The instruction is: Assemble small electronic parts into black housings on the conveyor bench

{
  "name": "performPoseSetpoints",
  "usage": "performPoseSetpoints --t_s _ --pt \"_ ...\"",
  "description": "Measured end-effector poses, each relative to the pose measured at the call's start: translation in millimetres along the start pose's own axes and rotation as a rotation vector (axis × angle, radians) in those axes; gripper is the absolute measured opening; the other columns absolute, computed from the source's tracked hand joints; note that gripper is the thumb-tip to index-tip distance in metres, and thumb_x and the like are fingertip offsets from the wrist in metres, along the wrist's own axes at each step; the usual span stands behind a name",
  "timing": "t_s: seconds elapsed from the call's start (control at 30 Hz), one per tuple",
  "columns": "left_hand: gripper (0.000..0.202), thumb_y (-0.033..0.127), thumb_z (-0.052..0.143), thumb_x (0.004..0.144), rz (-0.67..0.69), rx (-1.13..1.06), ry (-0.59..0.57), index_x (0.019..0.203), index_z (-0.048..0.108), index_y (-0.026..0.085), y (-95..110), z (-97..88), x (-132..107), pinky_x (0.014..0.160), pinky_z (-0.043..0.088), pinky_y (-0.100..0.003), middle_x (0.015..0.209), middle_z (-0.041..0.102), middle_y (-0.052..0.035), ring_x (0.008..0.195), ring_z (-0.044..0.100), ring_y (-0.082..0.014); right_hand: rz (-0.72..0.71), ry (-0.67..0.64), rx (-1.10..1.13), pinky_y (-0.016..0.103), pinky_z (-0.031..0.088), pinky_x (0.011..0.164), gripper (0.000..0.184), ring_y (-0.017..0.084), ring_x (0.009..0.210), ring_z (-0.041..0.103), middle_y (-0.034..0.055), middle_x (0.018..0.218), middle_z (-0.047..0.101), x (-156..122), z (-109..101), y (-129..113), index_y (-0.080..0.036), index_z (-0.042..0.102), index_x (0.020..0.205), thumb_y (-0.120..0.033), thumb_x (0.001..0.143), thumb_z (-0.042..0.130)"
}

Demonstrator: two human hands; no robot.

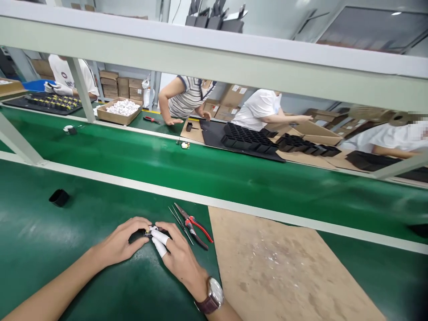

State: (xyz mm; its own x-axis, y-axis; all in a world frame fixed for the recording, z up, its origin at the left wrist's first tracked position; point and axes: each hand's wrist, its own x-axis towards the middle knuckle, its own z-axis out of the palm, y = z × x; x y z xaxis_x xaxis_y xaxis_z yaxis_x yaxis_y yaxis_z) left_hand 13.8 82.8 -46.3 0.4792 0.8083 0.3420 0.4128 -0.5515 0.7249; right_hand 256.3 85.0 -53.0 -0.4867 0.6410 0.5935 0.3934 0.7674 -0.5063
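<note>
Between both hands, on the green bench, sits a small dark electronic part (pixel 147 232) with white and yellow bits; the fingers cover much of it. My left hand (pixel 125 240) pinches its left side between thumb and fingers. From the right, my right hand (pixel 179 254) closes on the same part, with white finger cots on two digits and a watch on the wrist. Just right of the hands lie tweezers (pixel 182 226) and red-and-black long-nose pliers (pixel 194 226), neither touched. A black hollow housing (pixel 59 197) stands apart at the left.
A stained cardboard sheet (pixel 267 263) covers the bench to the right. Beyond a pale rail runs a green conveyor belt (pixel 133 156) carrying a few small parts. Several co-workers sit across it, near black trays (pixel 247 138) and a box of white pieces (pixel 118 111). A beam (pixel 214 53) spans overhead.
</note>
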Motion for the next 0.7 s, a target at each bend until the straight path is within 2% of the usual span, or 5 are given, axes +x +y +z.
performPoseSetpoints --t_s 0.13,0.33,0.43,0.53,0.7 --pt "0.014 0.02 0.061 0.105 0.093 -0.016 0.037 0.116 0.07 0.023 2.9 -2.1 3.8 0.099 0.059 -0.034 0.129 0.068 -0.011 0.113 0.071 -0.0213 -0.009 -0.009 -0.007 0.046 0.064 0.094 0.039 0.026 0.119 0.066 0.015 0.135 0.063 0.9 -3.0 -1.5 -0.022 0.063 0.129 -0.001 0.096 0.055" --pt "0.007 0.02 0.063 0.104 0.088 -0.018 0.002 0.104 0.069 0.022 5.1 -3.5 7.6 0.093 0.059 -0.035 0.123 0.071 -0.0101 0.111 0.071 -0.0221 0.012 -0.079 -0.036 0.05 0.062 0.101 0.037 0.029 0.126 0.063 0.0151 0.139 0.063 4.6 -7.6 -3.4 -0.022 0.063 0.128 -0.003 0.097 0.056" --pt "0.012 0.023 0.066 0.101 -0.041 -0.009 -0.029 0.114 0.065 0.024 1.4 -0.3 3.8 0.097 0.06 -0.039 0.126 0.071 -0.0088 0.114 0.07 -0.023 0.005 -0.05 -0.004 0.048 0.063 0.097 0.042 0.028 0.121 0.066 0.0155 0.136 0.065 3.9 -5.6 -1.4 -0.022 0.06 0.136 -0.004 0.098 0.056" --pt "0.046 0.023 0.068 0.099 -0.14 -0.035 -0.033 0.142 0.054 0.028 -1.7 2.1 1.1 0.102 0.06 -0.044 0.136 0.068 -0.0093 0.118 0.069 -0.0243 0.002 -0.027 0.044 0.045 0.063 0.096 0.046 0.026 0.12 0.067 0.0151 0.135 0.065 4.4 -3.6 -1.8 -0.023 0.059 0.141 -0.003 0.099 0.054" --pt "0.056 0.029 0.07 0.101 -0.053 -0.2 -0.065 0.154 0.053 0.031 0.1 -0.3 3.6 0.113 0.054 -0.05 0.146 0.065 -0.0104 0.134 0.062 -0.0292 0.075 0.071 0.203 0.042 0.06 0.103 0.039 0.022 0.123 0.067 0.0111 0.133 0.068 9.3 -3.3 -8.9 -0.026 0.062 0.136 -0.007 0.102 0.056"
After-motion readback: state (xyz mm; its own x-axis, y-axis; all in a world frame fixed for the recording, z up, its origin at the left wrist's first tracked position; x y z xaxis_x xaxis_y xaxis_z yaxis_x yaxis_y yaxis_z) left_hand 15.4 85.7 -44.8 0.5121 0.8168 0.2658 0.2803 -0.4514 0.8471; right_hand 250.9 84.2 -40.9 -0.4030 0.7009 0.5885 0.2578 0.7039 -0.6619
